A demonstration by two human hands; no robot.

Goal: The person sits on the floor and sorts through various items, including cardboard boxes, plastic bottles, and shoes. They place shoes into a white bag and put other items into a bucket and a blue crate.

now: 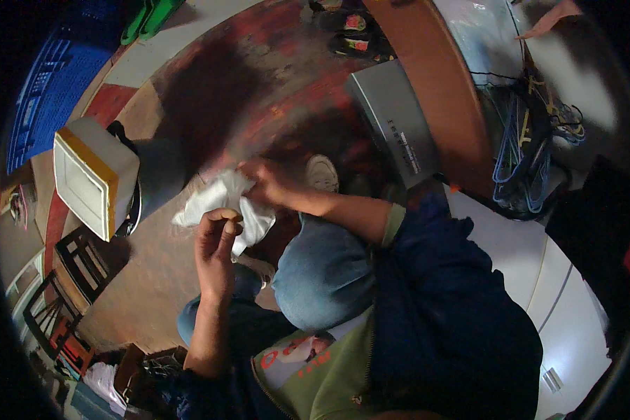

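A crumpled white sheet of thin material (215, 197), cloth or plastic, hangs in front of my knees. My right hand (265, 184), blurred, has its fingers curled at the upper right edge of this sheet and appears to grip it. Nearer to me, my left hand (218, 241) is raised with the thumb and forefinger tips brought together. These fingertips overlap the sheet in the view, and whether anything thin sits between them cannot be made out. Below lie my jeans-covered knee (325, 273) and the pale toe of a shoe (323, 173).
A grey box with printing (394, 121) leans by a brown curved panel (451, 105). At left is a white foam box with yellow tape (97, 168), with dark wooden frames (84, 262) below. Clothes hangers (520, 152) hang at right. Flowered black slippers (352, 44) lie ahead.
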